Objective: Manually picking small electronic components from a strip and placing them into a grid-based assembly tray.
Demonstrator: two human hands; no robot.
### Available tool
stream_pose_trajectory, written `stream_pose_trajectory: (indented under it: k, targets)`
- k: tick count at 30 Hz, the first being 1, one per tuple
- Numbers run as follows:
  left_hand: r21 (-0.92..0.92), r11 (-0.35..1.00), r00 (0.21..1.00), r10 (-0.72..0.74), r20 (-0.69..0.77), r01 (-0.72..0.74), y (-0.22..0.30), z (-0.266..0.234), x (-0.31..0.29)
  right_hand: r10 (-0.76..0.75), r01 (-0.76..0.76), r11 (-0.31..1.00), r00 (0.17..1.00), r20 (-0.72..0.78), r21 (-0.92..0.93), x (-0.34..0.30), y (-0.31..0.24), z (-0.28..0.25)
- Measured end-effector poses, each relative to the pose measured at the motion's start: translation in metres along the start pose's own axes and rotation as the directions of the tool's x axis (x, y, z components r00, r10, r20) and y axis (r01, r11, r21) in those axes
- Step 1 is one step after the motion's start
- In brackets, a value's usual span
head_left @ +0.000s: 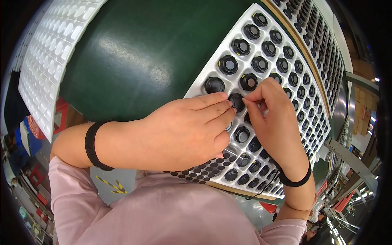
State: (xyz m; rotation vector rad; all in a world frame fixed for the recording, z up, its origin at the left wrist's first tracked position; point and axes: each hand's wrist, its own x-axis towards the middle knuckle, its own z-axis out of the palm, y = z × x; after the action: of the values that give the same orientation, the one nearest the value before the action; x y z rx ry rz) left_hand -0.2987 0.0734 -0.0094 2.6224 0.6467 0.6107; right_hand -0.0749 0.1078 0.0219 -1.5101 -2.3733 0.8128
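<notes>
A white moulded tray (195,89) carries rows of black round parts that look like small speakers or lens units. My left hand (183,130) reaches across its near left part, outer fingers stretched and their tips against one black round part (236,102). The left index finger is bent down towards the thumb, at a sheet of black round stickers (206,169) that they appear to pinch. From the other side my right hand (274,116) comes to the same part, thumb and index finger pinched at its rim. Whatever small thing they hold is hidden.
Under the tray is a green table (134,57). Another white moulded tray (53,61) stands at the left edge. Beyond a brown cardboard edge (300,38), a second filled tray (322,45) lies at the right. A metal frame (355,163) rises at far right.
</notes>
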Motion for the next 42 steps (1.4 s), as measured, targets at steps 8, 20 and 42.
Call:
stream_pose_trajectory:
  k: [8, 20, 42]
  targets:
    - [-0.004, 1.000, 0.999, -0.011, 0.038, 0.011, 0.012, -0.023, 0.000, -0.016, -0.011, 0.968, 0.994, 0.104, 0.250, -0.041, -0.023, -0.021]
    - [-0.616, 0.765, 0.942, -0.317, -0.109, 0.186, 0.052, -0.009, -0.010, 0.025, -0.017, 0.905, 1.000, -0.014, 0.425, -0.139, -0.035, -0.016]
    - [-0.195, 0.981, 0.971, -0.060, -0.231, 0.014, 0.127, 0.012, 0.006, 0.003, 0.147, 0.895, 0.942, -0.334, 0.421, -0.180, -0.050, -0.004]
